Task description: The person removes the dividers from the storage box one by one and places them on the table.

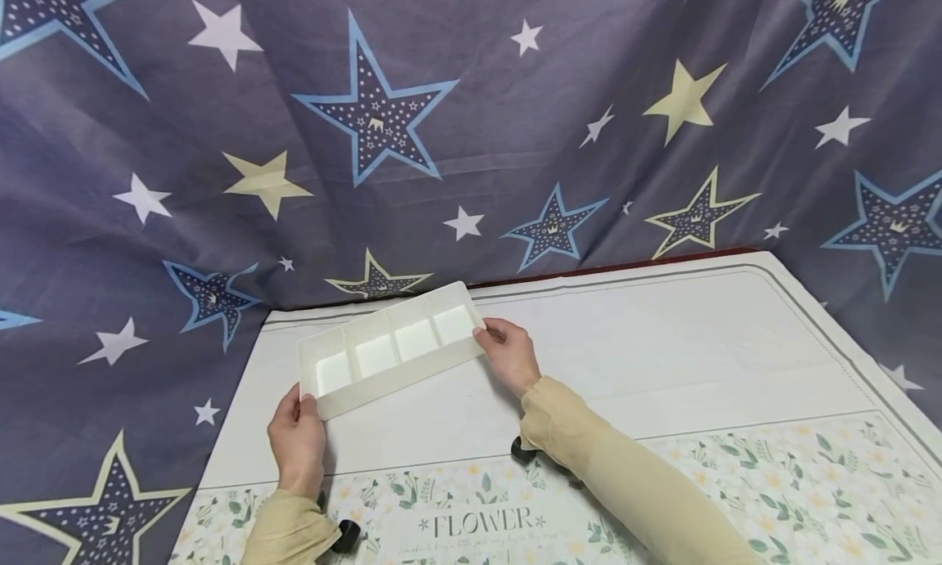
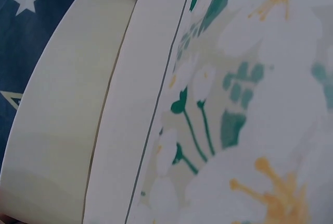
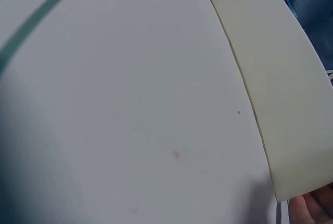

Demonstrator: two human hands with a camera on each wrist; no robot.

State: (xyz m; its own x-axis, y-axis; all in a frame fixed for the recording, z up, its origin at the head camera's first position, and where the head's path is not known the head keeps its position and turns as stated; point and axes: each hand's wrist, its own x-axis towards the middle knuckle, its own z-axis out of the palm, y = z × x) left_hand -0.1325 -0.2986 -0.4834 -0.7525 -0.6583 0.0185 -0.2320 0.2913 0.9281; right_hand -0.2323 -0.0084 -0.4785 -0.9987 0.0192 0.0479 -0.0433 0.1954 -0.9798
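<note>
A white divided tray [image 1: 405, 377] with several compartments in a row is held at both ends in the head view. It sits at a slant over the table's far left part, its right end farther back, and no items show inside. My left hand [image 1: 298, 444] grips the near left corner, thumb at the rim. My right hand [image 1: 509, 356] pinches the right end, thumb on top of the rim. The tray's long side wall [image 2: 62, 104] fills the left of the left wrist view. In the right wrist view, fingers [image 3: 311, 209] show beside the lower end of the tray wall [image 3: 283, 78].
A white tablecloth [image 1: 662, 344] covers the table, with a flower-print band [image 1: 809, 483] along the near side. A dark curtain with stars [image 1: 471, 140] hangs right behind the table's far edge and down its left side. Black wrist devices [image 1: 524, 450] hang below both sleeves.
</note>
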